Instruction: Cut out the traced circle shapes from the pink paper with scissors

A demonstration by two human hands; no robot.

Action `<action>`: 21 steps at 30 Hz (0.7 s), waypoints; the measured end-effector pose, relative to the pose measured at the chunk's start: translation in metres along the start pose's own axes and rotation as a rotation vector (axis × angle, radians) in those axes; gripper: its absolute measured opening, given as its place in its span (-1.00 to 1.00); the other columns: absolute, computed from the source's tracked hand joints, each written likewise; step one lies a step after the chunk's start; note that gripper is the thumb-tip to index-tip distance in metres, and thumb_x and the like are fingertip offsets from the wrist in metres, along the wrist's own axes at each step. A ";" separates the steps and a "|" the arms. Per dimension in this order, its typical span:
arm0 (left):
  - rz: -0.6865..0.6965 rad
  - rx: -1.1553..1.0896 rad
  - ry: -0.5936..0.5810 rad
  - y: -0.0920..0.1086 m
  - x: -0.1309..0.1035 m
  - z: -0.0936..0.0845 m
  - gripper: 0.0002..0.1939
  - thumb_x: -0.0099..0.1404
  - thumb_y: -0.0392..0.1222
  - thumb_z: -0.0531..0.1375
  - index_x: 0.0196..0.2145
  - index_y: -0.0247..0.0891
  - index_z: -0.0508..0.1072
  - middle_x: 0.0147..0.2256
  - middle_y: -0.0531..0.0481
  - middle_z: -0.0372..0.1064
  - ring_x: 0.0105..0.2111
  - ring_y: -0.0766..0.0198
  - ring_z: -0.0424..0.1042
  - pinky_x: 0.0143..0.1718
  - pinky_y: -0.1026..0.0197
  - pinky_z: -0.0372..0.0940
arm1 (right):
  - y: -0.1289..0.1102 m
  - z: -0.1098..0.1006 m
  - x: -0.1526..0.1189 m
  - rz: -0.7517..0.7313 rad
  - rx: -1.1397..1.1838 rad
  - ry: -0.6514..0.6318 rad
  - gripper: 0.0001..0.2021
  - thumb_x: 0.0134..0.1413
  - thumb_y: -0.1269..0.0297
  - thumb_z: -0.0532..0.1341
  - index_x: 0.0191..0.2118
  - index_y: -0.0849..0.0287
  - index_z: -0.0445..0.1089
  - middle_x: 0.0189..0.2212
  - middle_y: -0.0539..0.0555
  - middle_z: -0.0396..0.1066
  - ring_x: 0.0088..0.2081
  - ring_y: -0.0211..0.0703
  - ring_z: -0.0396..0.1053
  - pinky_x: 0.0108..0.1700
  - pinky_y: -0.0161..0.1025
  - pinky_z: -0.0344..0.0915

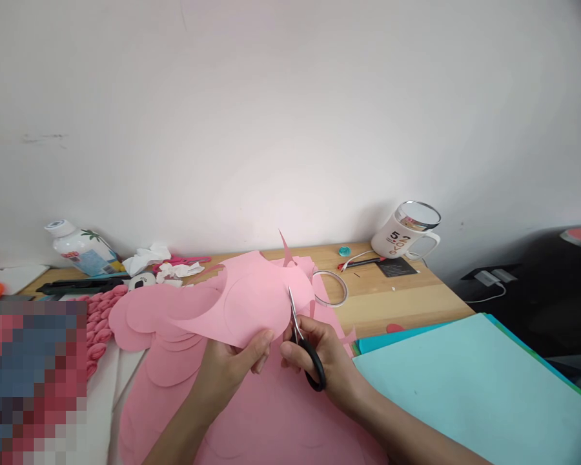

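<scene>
My left hand (239, 361) pinches the lower edge of a pink paper sheet (257, 298), thumb on top. A round outline shows on the sheet, and its border is partly cut away in curves. In my right hand (322, 355) is a pair of scissors (306, 352) with black handles, its blades pointing up at the sheet's right side. Some of my right fingers are hidden behind the handles. Below both hands lies more pink paper (271, 420), and cut pink rounded pieces (177, 365) overlap to the left.
Light blue paper (469, 381) lies stacked on the right. A white mug (397, 236), a tape roll (330, 289) and a teal disc (344, 250) are at the back. Pink braided yarn (99, 313), crumpled tissue (148, 259) and a plastic bottle (84, 248) stand left.
</scene>
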State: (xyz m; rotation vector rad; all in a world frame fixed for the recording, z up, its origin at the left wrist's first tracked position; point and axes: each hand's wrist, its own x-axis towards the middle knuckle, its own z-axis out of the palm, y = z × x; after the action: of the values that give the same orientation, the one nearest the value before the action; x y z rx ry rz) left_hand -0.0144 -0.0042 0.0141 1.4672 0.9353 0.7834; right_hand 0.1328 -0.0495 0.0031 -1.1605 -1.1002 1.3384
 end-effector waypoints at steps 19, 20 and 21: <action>0.023 -0.087 0.017 -0.002 0.001 -0.001 -0.71 0.19 -0.17 0.13 -0.64 -0.24 0.20 -0.72 0.17 0.08 -0.67 0.41 0.10 -0.58 0.26 0.08 | 0.002 0.000 -0.001 -0.016 -0.008 -0.003 -0.59 -0.12 -0.07 0.24 -0.60 0.16 0.17 -0.72 -0.09 0.19 -0.63 -0.33 0.13 -0.58 -0.35 0.08; 0.022 -0.085 0.023 -0.002 0.001 -0.002 -0.70 0.18 -0.18 0.13 -0.65 -0.25 0.19 -0.72 0.17 0.08 -0.67 0.41 0.09 -0.58 0.26 0.07 | 0.002 -0.001 -0.001 -0.019 -0.006 -0.002 -0.59 -0.12 -0.07 0.24 -0.60 0.16 0.17 -0.72 -0.10 0.19 -0.63 -0.32 0.13 -0.58 -0.35 0.08; 0.019 -0.082 0.028 -0.002 0.001 -0.002 -0.70 0.18 -0.18 0.13 -0.66 -0.25 0.19 -0.72 0.17 0.08 -0.67 0.42 0.09 -0.58 0.26 0.06 | 0.002 -0.001 0.000 -0.021 -0.004 -0.001 -0.60 -0.12 -0.07 0.24 -0.59 0.16 0.17 -0.72 -0.09 0.19 -0.63 -0.32 0.14 -0.58 -0.35 0.08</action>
State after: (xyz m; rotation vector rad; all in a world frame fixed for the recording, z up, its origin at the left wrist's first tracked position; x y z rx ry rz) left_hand -0.0161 -0.0022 0.0120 1.3987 0.9011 0.8493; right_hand 0.1333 -0.0500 0.0010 -1.1483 -1.1137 1.3217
